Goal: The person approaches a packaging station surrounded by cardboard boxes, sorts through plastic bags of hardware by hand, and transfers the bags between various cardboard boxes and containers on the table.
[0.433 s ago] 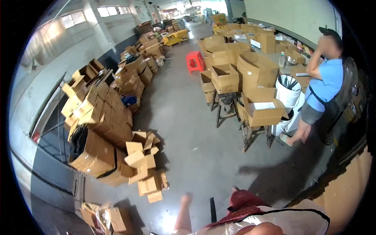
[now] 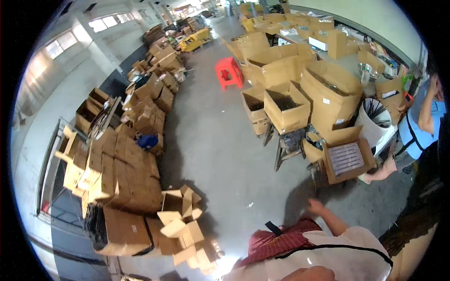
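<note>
My right hand (image 2: 318,206) hangs low in front of my body, over the grey floor (image 2: 234,187). It is small and slightly blurred, so whether its fingers are closed cannot be told; no object shows in it. The nearest thing to it is an open carton (image 2: 330,175), filled with rows of pale wrapped packs (image 2: 346,158). My left hand is out of sight. Dark red striped cloth (image 2: 281,241) and a white garment (image 2: 347,248) with a black strap cover my body at the lower edge.
Stacked cartons (image 2: 133,175) line the left wall, with opened boxes (image 2: 183,225) beside them. Right of the aisle, large cartons (image 2: 330,93) stand by a white bucket (image 2: 375,119) of dark rods. A red stool (image 2: 228,72) stands ahead. A person in blue (image 2: 419,122) is at far right.
The view has moved forward and turned, bringing the right-hand cartons closer. My left hand has gone out of view, and my right hand has swung forward. The person's arm has lowered.
</note>
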`<state>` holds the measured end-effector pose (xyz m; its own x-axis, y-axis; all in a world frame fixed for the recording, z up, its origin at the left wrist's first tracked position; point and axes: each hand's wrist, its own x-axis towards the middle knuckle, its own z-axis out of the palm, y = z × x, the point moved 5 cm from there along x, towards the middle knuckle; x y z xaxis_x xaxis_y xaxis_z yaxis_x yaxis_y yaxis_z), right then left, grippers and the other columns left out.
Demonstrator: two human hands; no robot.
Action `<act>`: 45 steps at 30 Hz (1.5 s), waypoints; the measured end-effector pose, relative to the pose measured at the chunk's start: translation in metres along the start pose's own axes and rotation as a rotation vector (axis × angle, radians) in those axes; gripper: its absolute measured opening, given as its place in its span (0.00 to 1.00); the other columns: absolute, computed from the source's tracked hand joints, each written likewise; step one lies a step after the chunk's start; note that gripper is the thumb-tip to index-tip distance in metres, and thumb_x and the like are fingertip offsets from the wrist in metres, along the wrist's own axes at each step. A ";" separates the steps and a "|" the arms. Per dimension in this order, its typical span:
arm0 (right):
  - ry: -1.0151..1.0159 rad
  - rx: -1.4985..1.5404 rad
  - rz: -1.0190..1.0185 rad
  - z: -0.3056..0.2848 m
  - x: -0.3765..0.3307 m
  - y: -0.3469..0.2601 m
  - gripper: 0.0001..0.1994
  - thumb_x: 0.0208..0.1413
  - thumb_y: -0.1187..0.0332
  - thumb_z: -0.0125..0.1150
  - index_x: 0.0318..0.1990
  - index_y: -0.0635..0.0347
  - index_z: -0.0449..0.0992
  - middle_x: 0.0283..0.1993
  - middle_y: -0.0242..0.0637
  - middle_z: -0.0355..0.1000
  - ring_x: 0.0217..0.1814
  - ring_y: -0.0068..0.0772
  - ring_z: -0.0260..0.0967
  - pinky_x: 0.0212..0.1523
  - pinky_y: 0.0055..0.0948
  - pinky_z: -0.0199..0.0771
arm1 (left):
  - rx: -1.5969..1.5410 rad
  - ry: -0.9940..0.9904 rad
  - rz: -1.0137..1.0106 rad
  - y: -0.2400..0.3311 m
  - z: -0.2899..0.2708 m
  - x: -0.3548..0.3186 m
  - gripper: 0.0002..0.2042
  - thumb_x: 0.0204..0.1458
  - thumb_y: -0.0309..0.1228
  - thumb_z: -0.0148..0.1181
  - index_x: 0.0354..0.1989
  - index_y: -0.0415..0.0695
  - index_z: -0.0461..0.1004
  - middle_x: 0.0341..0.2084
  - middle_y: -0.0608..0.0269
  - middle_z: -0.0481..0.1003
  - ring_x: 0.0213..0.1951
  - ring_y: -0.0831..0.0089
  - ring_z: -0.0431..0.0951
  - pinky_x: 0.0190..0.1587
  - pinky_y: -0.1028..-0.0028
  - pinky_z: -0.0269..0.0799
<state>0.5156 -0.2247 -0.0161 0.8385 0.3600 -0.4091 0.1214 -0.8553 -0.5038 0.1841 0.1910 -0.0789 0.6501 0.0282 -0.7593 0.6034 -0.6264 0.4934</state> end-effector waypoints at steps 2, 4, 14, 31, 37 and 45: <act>0.198 0.119 0.089 -0.092 0.085 -0.019 0.21 0.53 0.61 0.55 0.54 0.60 0.70 0.50 0.53 0.72 0.52 0.56 0.69 0.51 0.48 0.69 | -0.008 -0.016 -0.056 0.012 -0.044 0.037 0.23 0.62 0.42 0.45 0.62 0.43 0.60 0.60 0.53 0.61 0.61 0.60 0.60 0.63 0.63 0.55; 0.161 0.100 0.012 -0.160 0.159 -0.052 0.21 0.54 0.60 0.55 0.53 0.60 0.71 0.50 0.50 0.73 0.52 0.53 0.69 0.51 0.45 0.69 | -0.014 -0.015 -0.058 0.028 -0.086 0.088 0.22 0.62 0.41 0.45 0.60 0.43 0.62 0.58 0.53 0.63 0.59 0.61 0.62 0.61 0.63 0.57; -0.352 0.073 -0.100 -0.011 0.388 -0.160 0.27 0.59 0.49 0.48 0.56 0.63 0.67 0.60 0.49 0.61 0.60 0.50 0.57 0.59 0.50 0.57 | 0.160 -0.059 0.296 0.194 -0.377 0.356 0.18 0.59 0.40 0.46 0.49 0.41 0.72 0.45 0.53 0.73 0.46 0.62 0.72 0.51 0.61 0.66; 0.309 0.412 -0.290 -0.614 0.765 -0.415 0.24 0.61 0.56 0.54 0.60 0.59 0.66 0.58 0.45 0.68 0.59 0.42 0.66 0.60 0.37 0.64 | 0.584 0.130 0.632 0.435 -0.856 0.701 0.21 0.60 0.45 0.49 0.56 0.44 0.68 0.54 0.51 0.71 0.54 0.56 0.71 0.55 0.59 0.67; 0.806 0.090 0.328 -0.803 0.953 -0.216 0.32 0.53 0.55 0.60 0.60 0.65 0.60 0.60 0.60 0.62 0.64 0.58 0.58 0.60 0.46 0.62 | 0.353 -0.169 0.355 0.499 -0.900 0.807 0.21 0.59 0.45 0.51 0.54 0.45 0.69 0.49 0.53 0.72 0.49 0.58 0.72 0.50 0.61 0.69; 1.176 0.274 0.981 -0.756 1.110 -0.038 0.16 0.54 0.62 0.50 0.43 0.61 0.76 0.48 0.56 0.73 0.51 0.58 0.70 0.53 0.47 0.70 | 0.422 -0.361 0.470 0.637 -1.025 0.993 0.20 0.58 0.45 0.53 0.53 0.45 0.70 0.43 0.55 0.73 0.43 0.61 0.73 0.45 0.63 0.71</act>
<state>1.8438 -0.0743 0.1241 0.4739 -0.8760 0.0892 -0.6915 -0.4330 -0.5782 1.6880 0.6185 -0.0834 0.5600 -0.5307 -0.6362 0.0210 -0.7586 0.6512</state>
